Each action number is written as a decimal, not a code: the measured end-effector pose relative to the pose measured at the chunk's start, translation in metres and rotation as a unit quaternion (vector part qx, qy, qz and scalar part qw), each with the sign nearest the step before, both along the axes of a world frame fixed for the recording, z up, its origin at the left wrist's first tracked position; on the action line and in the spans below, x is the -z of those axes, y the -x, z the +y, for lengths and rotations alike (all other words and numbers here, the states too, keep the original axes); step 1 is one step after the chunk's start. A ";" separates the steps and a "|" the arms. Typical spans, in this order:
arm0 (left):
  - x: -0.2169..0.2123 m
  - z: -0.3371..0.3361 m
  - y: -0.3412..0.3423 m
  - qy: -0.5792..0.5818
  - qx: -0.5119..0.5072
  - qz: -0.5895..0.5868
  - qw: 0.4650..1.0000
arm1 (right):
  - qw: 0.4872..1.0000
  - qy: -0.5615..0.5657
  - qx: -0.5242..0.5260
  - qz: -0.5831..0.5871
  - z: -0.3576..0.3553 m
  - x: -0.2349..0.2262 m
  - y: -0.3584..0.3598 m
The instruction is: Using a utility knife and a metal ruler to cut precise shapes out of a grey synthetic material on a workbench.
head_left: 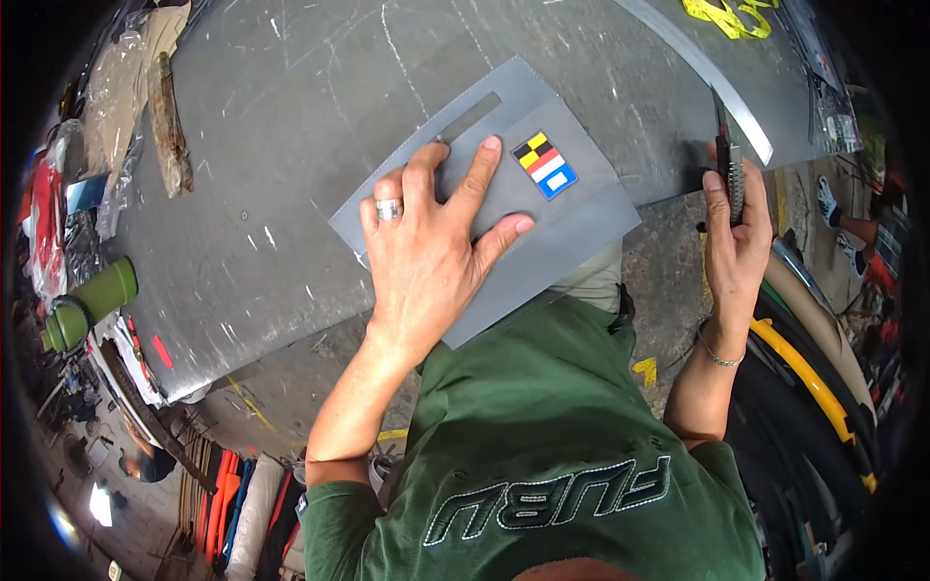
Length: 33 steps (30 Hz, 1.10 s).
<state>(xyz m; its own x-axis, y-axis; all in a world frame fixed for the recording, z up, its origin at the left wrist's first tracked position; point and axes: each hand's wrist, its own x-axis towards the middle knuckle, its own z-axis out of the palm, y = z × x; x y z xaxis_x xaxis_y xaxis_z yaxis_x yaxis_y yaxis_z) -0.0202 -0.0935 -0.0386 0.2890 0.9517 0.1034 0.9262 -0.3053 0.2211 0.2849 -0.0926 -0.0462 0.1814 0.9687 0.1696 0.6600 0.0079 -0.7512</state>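
My left hand (426, 228) lies spread on a grey sheet piece (581, 126), pressing it against the table. The sheet has stitched edges, a narrow slot near its far left side and a small patch (545, 167) in yellow, black, red, white and blue. Its near part hangs past the table edge toward my body. At the right, my right hand (738, 242) is closed around a dark utility knife (734, 184), whose tip points away from me. The knife is apart from the sheet, close to the end of a metal ruler (712, 73).
The dark table (281, 145) has scratches and white marks. A yellow tape measure (731, 15) lies at the far right. On the left are a worn wooden stick (170, 126), plastic wrapping (107, 116) and a green bottle (92, 305). Material rolls (804, 368) stand low on the right.
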 end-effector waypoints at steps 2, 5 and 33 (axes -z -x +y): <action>0.000 0.000 0.000 0.006 -0.002 -0.006 1.000 | 0.999 0.040 0.013 0.009 0.003 -0.002 0.002; 0.000 -0.001 0.000 0.031 -0.011 -0.013 0.999 | 1.000 0.026 -0.010 -0.003 0.008 0.000 0.001; -0.006 0.017 0.047 0.009 0.056 0.035 0.998 | 0.970 0.066 -0.049 -0.231 0.008 -0.029 -0.039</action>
